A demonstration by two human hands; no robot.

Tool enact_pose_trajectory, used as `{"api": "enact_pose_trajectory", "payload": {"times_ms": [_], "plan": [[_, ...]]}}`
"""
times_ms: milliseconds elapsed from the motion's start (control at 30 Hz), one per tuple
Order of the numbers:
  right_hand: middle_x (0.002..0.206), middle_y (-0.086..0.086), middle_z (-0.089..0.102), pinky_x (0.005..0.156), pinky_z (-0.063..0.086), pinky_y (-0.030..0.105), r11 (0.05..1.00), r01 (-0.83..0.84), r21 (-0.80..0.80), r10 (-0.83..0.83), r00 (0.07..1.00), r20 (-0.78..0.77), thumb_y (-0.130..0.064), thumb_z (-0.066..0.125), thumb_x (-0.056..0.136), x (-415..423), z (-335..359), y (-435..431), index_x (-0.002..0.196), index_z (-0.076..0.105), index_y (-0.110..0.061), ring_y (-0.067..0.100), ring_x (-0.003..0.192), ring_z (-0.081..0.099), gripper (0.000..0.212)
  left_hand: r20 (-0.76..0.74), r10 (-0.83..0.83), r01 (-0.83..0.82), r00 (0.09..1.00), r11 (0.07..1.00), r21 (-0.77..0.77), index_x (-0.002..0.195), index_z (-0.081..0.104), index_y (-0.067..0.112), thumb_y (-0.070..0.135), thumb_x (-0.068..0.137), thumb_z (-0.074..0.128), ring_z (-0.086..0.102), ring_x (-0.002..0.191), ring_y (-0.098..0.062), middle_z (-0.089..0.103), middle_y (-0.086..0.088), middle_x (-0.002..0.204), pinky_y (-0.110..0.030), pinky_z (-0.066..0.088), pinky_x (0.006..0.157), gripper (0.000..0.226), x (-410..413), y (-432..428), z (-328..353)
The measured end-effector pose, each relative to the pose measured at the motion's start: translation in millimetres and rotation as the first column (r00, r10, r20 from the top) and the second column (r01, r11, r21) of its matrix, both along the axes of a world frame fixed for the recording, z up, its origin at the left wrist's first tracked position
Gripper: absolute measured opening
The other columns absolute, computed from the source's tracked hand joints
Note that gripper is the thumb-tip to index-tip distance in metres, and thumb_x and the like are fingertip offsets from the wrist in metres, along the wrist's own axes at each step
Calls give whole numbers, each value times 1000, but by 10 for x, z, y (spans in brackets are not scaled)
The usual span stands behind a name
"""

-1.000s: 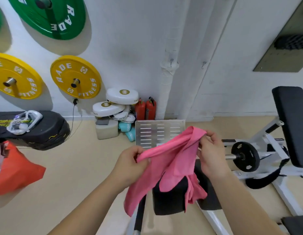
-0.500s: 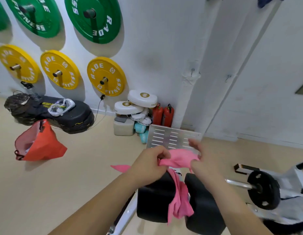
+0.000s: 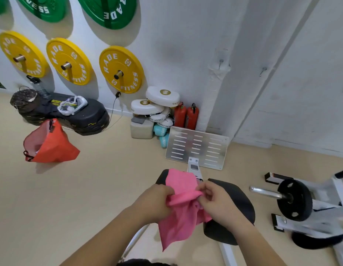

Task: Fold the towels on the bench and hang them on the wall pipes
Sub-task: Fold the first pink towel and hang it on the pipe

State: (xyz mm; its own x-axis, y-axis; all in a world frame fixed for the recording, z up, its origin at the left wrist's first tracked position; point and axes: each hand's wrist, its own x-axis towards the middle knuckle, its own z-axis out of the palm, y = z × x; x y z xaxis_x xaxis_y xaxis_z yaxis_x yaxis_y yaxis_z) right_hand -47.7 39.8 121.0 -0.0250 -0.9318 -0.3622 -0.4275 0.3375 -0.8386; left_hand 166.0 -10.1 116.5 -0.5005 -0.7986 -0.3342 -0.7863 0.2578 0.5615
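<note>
The pink towel [image 3: 178, 223] is held over the table [image 3: 235, 198], a black padded bench. It hangs in front of the table's left pad and the gap beside the right pad. Whether the cloth touches the padding cannot be told.

The left hand [image 3: 155, 202] is over the table's left side, its fingers [image 3: 167, 191] curled and pinching the bunched upper fold of the towel. The right hand [image 3: 218, 202] is over the table's right pad, its fingers [image 3: 204, 189] also bent and gripping the same fold from the other side. The hands are close together, with only a short ridge of cloth between them. One flap stands up behind the fold, and the rest hangs in a loose point past the table's near edge.

Just beyond the table's far end is a slotted metal plate [image 3: 197, 146]. Beyond that, two red extinguishers [image 3: 186, 116] and a pile of white pads [image 3: 163, 96] sit against the wall. A white pipe [image 3: 214, 89] rises up the wall behind the table's far end. Far left of the table an orange bag [image 3: 51, 144] lies on the floor, and yellow discs [image 3: 120, 69] and green discs [image 3: 109, 10] are on the wall above it. Right of the table a black disc [image 3: 294, 200] sits on a steel bar.
</note>
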Motion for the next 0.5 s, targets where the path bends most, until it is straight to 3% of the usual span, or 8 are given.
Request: {"api": "enact_pose_trajectory", "payload": {"times_ms": [100,200,267,333,400,500], "plan": [[82,14,72,76,57,47,995,93,-33,-91,995,47,-1,55,85,-42,31,18,84,64,-23,29,75,68,24,-279,240,-223,930,971,93,67,57,18,18,70,60,49,60,-7,56,-2,65,-28,40,60,4,82,24,67],[90,5,73,81,53,30,998,-42,-53,44,999,33,-2,62,81,-56,143,21,86,64,-29,19,86,68,27,-495,310,-279,812,950,137,73,62,23,10,77,68,53,62,2,63,13,66,-12,40,60,14,-32,61,349],[98,2,75,89,56,30,988,-133,-79,141,985,102,-10,75,80,-36,289,18,97,68,-24,18,97,71,23,-532,246,-237,810,968,87,75,64,27,7,79,69,55,64,4,64,17,69,-9,40,61,22,-136,114,485],[96,5,77,86,60,30,986,-131,-107,149,972,182,-12,82,82,13,437,16,100,70,-22,21,91,75,24,-518,164,-194,839,981,-3,78,66,33,8,79,69,58,71,3,67,16,76,-10,42,65,25,-202,167,509],[86,6,77,79,60,32,983,-92,-161,114,984,135,-12,77,87,34,483,14,91,72,-28,19,82,75,17,-516,141,-210,845,975,-78,82,66,33,12,77,70,61,74,-3,68,15,81,-14,45,66,22,-215,177,464],[80,5,74,79,58,42,981,-5,-191,17,998,62,-10,65,94,-7,420,53,82,73,-25,21,79,70,20,-462,173,-205,870,979,-20,92,63,32,23,76,78,54,63,-3,65,18,84,-14,44,62,23,-103,128,330]]}}
